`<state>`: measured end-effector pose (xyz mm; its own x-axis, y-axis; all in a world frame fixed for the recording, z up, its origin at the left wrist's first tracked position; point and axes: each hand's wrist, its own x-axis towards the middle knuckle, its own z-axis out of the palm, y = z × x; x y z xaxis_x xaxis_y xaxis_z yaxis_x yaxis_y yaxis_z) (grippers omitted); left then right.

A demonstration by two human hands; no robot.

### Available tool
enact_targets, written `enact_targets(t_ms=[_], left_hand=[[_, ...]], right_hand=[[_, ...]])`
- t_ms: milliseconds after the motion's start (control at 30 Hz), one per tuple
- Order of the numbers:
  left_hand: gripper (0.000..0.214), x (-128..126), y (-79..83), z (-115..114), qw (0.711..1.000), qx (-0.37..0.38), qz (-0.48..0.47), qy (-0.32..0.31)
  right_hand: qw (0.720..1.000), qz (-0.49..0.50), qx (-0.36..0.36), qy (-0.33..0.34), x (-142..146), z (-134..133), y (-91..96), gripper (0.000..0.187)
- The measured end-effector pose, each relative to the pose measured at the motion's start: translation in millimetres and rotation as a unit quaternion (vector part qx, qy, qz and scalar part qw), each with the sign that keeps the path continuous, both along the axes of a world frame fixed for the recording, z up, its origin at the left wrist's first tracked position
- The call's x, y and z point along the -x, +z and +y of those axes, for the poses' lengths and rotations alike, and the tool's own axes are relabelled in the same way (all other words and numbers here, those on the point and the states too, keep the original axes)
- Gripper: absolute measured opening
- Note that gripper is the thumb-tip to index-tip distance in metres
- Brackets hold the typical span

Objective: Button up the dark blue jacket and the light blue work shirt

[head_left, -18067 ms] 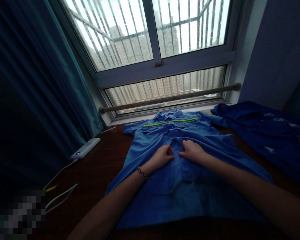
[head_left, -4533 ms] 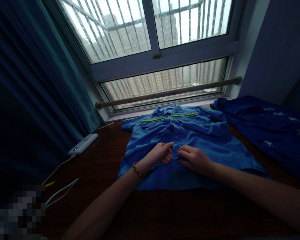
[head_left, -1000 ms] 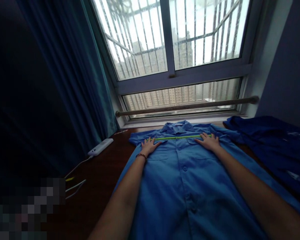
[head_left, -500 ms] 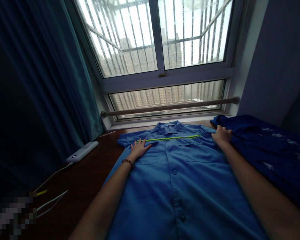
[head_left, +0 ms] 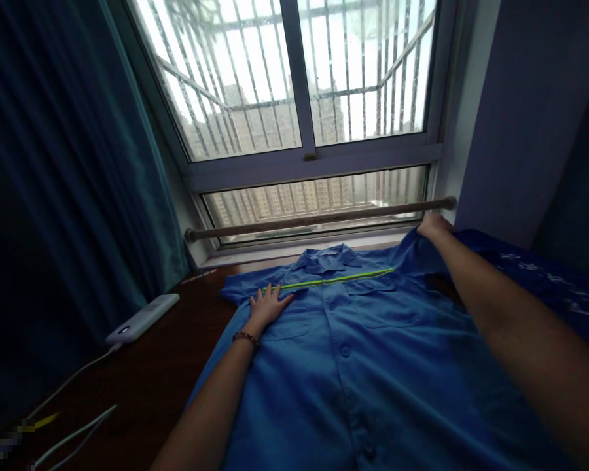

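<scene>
A blue short-sleeved work shirt (head_left: 353, 353) with a yellow-green chest stripe lies face up and buttoned on a dark wooden table (head_left: 177, 340), collar toward the window. My left hand (head_left: 267, 304) rests flat with fingers spread on the shirt's left chest, by the stripe's end. My right hand (head_left: 434, 226) is closed on the shirt's right sleeve and holds it lifted off the table near the window rail.
A darker blue garment (head_left: 544, 275) lies at the right, behind my right arm. A white power bank (head_left: 142, 318) with cables lies at the table's left. A wooden rail (head_left: 314, 216) runs below the barred window. A teal curtain (head_left: 78, 163) hangs on the left.
My right hand has moved from the shirt's chest out to the right sleeve, gripped it and raised it. My left hand has stayed flat on the left chest.
</scene>
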<state>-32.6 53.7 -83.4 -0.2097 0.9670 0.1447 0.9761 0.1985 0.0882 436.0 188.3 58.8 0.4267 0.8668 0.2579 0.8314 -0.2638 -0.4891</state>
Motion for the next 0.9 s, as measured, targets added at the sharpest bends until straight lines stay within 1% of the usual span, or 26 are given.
enact_targets(t_ms=[67, 100, 133, 167, 200, 233, 267, 300, 333, 400, 433, 500, 633, 700, 767, 833, 867, 900], left_hand=[[0.084, 0.1, -0.5, 0.3, 1.000, -0.001, -0.004, 0.001], [0.084, 0.1, -0.7, 0.3, 1.000, -0.002, -0.005, 0.000], [0.084, 0.1, -0.9, 0.2, 1.000, -0.004, -0.004, -0.001], [0.084, 0.2, -1.0, 0.0, 1.000, -0.007, -0.003, -0.003], [0.084, 0.2, -1.0, -0.2, 1.000, -0.010, -0.002, -0.003], [0.084, 0.1, -1.0, -0.4, 1.000, -0.011, -0.001, -0.003], [0.084, 0.1, -0.9, -0.5, 1.000, -0.011, 0.000, -0.003], [0.084, 0.0, -0.8, -0.6, 1.000, -0.009, 0.000, -0.002], [0.084, -0.2, -0.7, -0.7, 1.000, -0.008, 0.000, -0.001], [0.084, -0.4, -0.3, -0.6, 1.000, -0.006, 0.001, 0.000], [0.084, -0.5, -0.2, -0.4, 1.000, -0.006, 0.002, 0.000], [0.083, -0.4, 0.0, -0.3, 1.000, -0.005, 0.004, 0.000], [0.082, 0.6, -1.3, -1.6, 1.000, -0.013, 0.000, -0.005], [0.080, 1.7, -2.7, -2.5, 1.000, -0.021, -0.011, -0.013], [0.075, 3.3, -4.1, -2.3, 0.998, -0.038, -0.040, -0.023], [0.067, 5.8, -4.6, 0.2, 0.991, -0.074, -0.105, -0.027], [0.062, 7.8, -4.5, 2.3, 0.980, -0.108, -0.164, -0.016], [0.056, 10.6, -4.1, 4.8, 0.960, -0.153, -0.233, 0.006]], right_hand=[[0.998, 0.036, 0.047, 0.035, 17.6, 2.9, 14.3, 0.038], [0.993, 0.064, 0.068, 0.078, 26.5, 3.9, 21.4, 0.038], [0.980, 0.109, 0.092, 0.136, 34.8, 4.4, 28.3, 0.038], [0.959, 0.167, 0.113, 0.201, 42.3, 4.4, 34.8, 0.039], [0.931, 0.225, 0.127, 0.257, 49.0, 3.9, 40.5, 0.041], [0.908, 0.269, 0.131, 0.294, 54.9, 3.0, 44.8, 0.042], [0.895, 0.293, 0.129, 0.310, 60.3, 1.7, 47.4, 0.041], [0.896, 0.296, 0.122, 0.309, 65.4, 0.2, 47.7, 0.039], [0.908, 0.278, 0.113, 0.291, 70.5, -1.6, 45.4, 0.036], [0.934, 0.225, 0.108, 0.255, 81.2, -6.2, 31.6, 0.031], [0.942, 0.202, 0.111, 0.243, 86.9, -9.3, 19.9, 0.030], [0.956, 0.151, 0.115, 0.225, 97.7, -17.7, -12.1, 0.031], [0.974, 0.034, 0.097, 0.203, 108.2, -38.1, -87.8, 0.043], [0.978, -0.016, 0.083, 0.193, 105.4, -43.3, -115.2, 0.049], [0.978, -0.050, 0.079, 0.188, 99.3, -43.0, -130.0, 0.053], [0.976, -0.084, 0.077, 0.187, 93.2, -39.7, -135.1, 0.052], [0.974, -0.107, 0.068, 0.187, 91.1, -38.1, -135.8, 0.051], [0.971, -0.135, 0.051, 0.190, 89.8, -36.9, -136.2, 0.049]])
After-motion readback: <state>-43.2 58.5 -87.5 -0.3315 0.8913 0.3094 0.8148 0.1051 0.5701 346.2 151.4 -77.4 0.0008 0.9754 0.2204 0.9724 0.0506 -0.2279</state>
